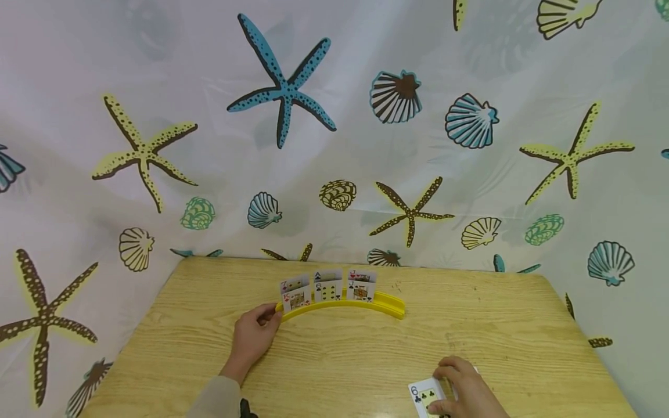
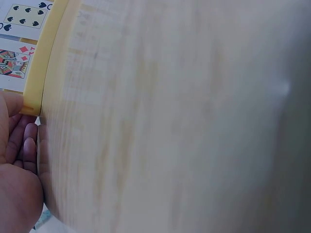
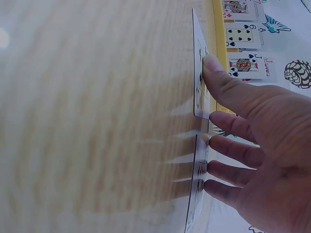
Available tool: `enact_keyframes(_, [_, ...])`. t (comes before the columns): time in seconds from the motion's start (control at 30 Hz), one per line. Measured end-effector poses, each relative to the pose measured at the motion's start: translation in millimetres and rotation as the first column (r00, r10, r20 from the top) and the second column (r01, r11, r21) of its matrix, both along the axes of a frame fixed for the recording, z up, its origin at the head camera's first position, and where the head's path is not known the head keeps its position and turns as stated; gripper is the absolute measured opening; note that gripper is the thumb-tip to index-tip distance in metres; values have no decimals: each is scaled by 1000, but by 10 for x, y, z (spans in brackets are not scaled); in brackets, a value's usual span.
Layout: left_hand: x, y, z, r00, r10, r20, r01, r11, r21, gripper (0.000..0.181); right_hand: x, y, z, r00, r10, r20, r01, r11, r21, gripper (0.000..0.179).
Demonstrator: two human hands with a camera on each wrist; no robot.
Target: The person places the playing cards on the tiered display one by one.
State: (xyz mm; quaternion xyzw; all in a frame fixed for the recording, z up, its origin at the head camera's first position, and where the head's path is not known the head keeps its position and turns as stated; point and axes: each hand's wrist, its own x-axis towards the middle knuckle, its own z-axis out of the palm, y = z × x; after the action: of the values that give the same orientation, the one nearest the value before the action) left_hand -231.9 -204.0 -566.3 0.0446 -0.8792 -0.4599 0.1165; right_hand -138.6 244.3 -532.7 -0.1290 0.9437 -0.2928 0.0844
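A curved yellow card holder (image 1: 334, 303) holds several playing cards upright, among them a king of diamonds (image 1: 297, 299), a six of spades (image 1: 328, 291) and a jack (image 1: 360, 291). With thumb and fingers, my left hand (image 1: 255, 335) grips the holder's left end; the left wrist view shows the thumb on that end. Low on the right lies a six of clubs (image 1: 424, 397), face up. My right hand (image 1: 465, 389) rests over it, thumb on its face and index fingertip at its edge. Its other fingers touch a second card (image 3: 197, 182), whose face cannot be read.
The wooden table (image 1: 334, 366) extends under both hands. Behind it hangs a pale cloth (image 1: 334, 157) printed with starfish and shells, and it also runs along both sides. The holder's right end (image 1: 392, 305) has a bare slot.
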Motion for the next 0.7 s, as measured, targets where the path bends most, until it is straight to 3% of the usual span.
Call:
enact_keyframes(0.5, [0, 9, 17, 1000, -5, 0, 5, 1000, -6, 28, -8, -66, 26, 994, -96, 59, 95, 995, 27, 46])
enact_keyframes(0.7, [-3, 5, -1, 1000, -3, -3, 3, 1000, -4, 28, -26, -105, 51, 993, -101, 62, 97, 993, 65, 44])
